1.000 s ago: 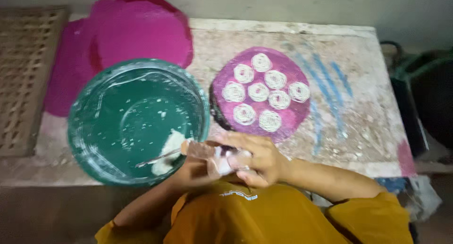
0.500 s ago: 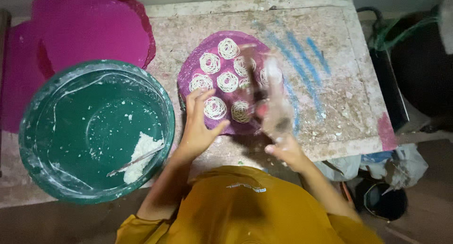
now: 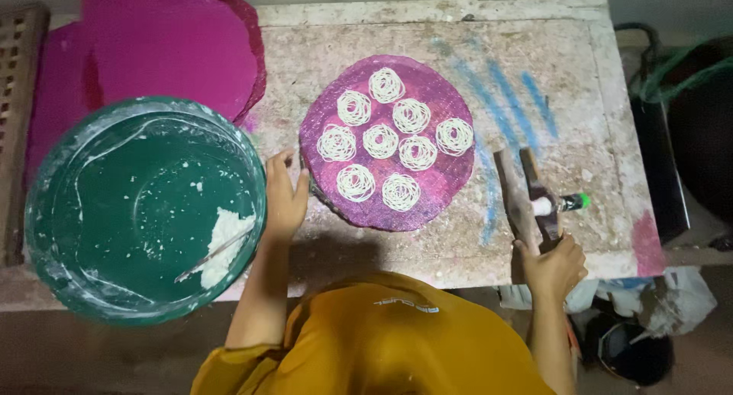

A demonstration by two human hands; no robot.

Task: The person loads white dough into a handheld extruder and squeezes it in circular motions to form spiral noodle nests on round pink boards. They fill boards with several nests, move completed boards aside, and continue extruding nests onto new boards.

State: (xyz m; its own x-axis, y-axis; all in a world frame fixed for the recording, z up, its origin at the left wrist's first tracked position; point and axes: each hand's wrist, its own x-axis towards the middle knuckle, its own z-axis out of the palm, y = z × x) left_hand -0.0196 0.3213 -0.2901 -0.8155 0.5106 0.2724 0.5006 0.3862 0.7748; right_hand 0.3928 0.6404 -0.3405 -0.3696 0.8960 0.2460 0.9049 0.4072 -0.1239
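noodle coils, eight of them, sit in pale nests on the round purple mat in the middle of the stone table. the left hand lies flat and open against the mat's near left edge, fingers spread, gripping nothing. the right hand is closed around the wooden handles of the press, which rests on the table to the right of the mat, well apart from it. the green basin stands just left of the left hand, with a lump of white dough and a spoon inside. pink mats lie stacked behind it. the mat looks fully laid out, so the pressing step seems finished; shifting it calls for a level lift so the coils stay put.
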